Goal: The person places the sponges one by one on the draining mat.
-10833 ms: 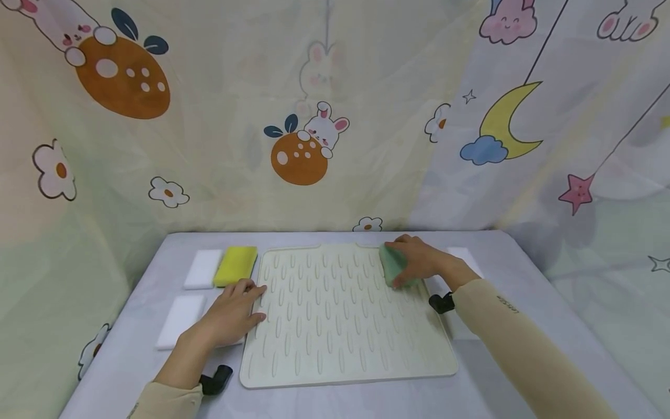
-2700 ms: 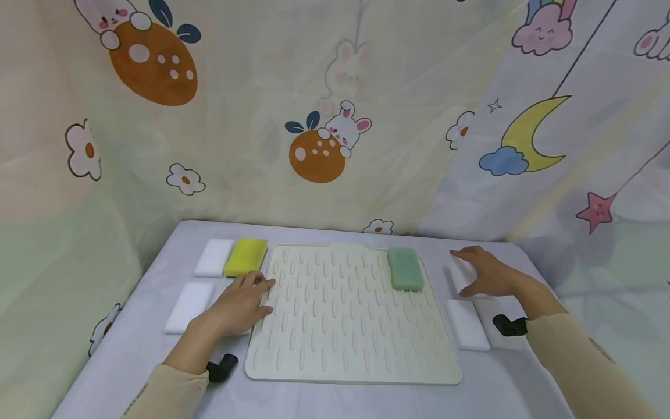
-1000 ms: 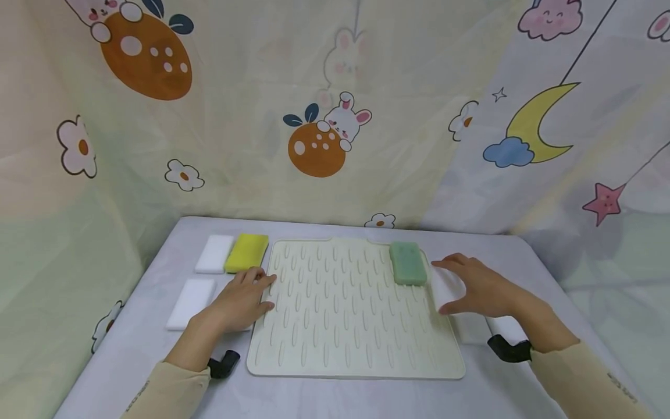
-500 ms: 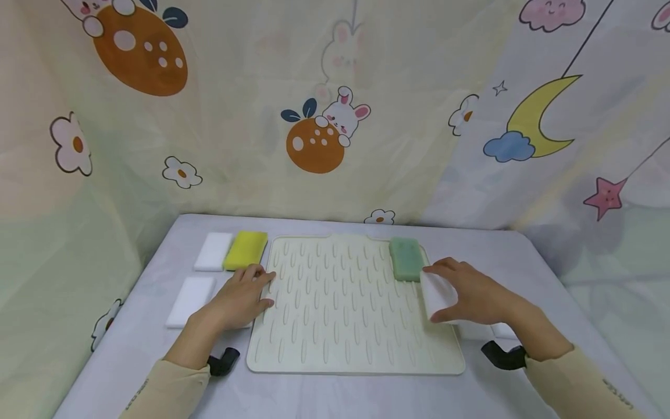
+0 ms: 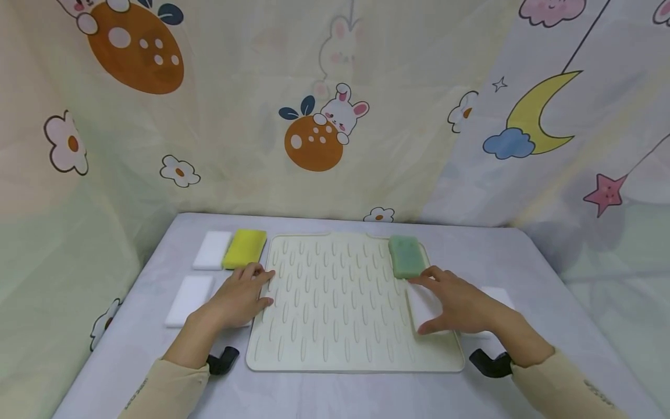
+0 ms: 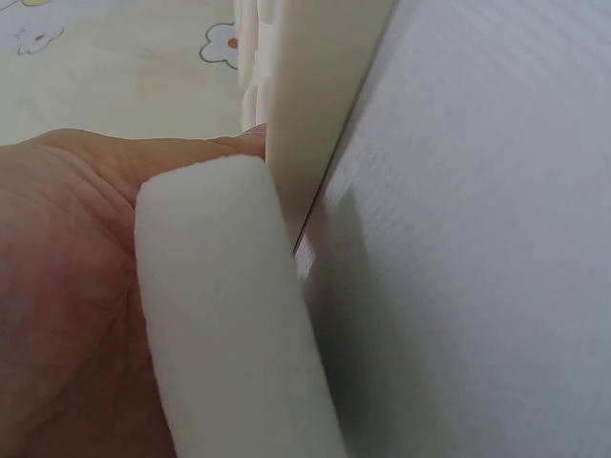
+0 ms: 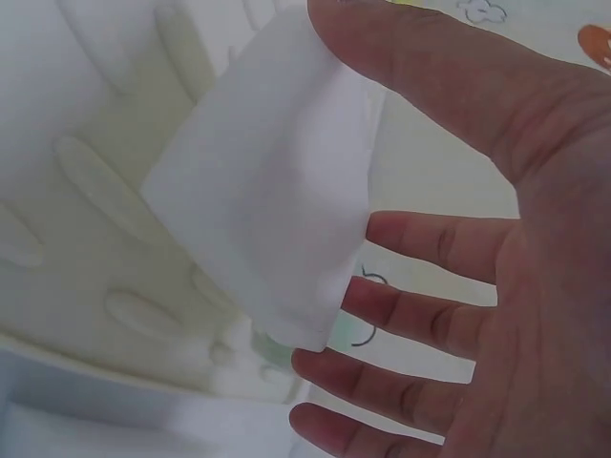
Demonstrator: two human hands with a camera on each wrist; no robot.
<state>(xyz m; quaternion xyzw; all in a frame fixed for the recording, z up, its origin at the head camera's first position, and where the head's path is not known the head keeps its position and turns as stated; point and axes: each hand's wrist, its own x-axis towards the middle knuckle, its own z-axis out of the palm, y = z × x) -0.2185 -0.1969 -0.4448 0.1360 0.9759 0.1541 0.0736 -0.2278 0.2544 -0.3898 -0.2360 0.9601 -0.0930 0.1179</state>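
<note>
In the head view, my right hand (image 5: 458,299) pinches a white sponge (image 5: 423,308) between thumb and fingertips. The sponge is over the right side of a cream ridged mat (image 5: 335,308), just in front of a green sponge (image 5: 406,257) on the mat's back right corner. The right wrist view shows the white sponge (image 7: 272,181) bent between thumb and fingertips, close to the mat's ridges. My left hand (image 5: 232,299) rests at the mat's left edge, fingertips and thumb on its border. A white sponge (image 6: 224,305) lies beside that palm in the left wrist view, mostly hidden in the head view.
Left of the mat lie a yellow sponge (image 5: 245,249), a white sponge (image 5: 211,250) behind and another white sponge (image 5: 189,301) nearer. More white sponges (image 5: 497,295) lie right of the mat, partly behind my right arm. A patterned cloth wall (image 5: 235,145) rises behind the table.
The right hand let go of the green sponge on the mat, took a white sponge from the right and carried it left over the mat. The left hand stayed at the mat's edge.
</note>
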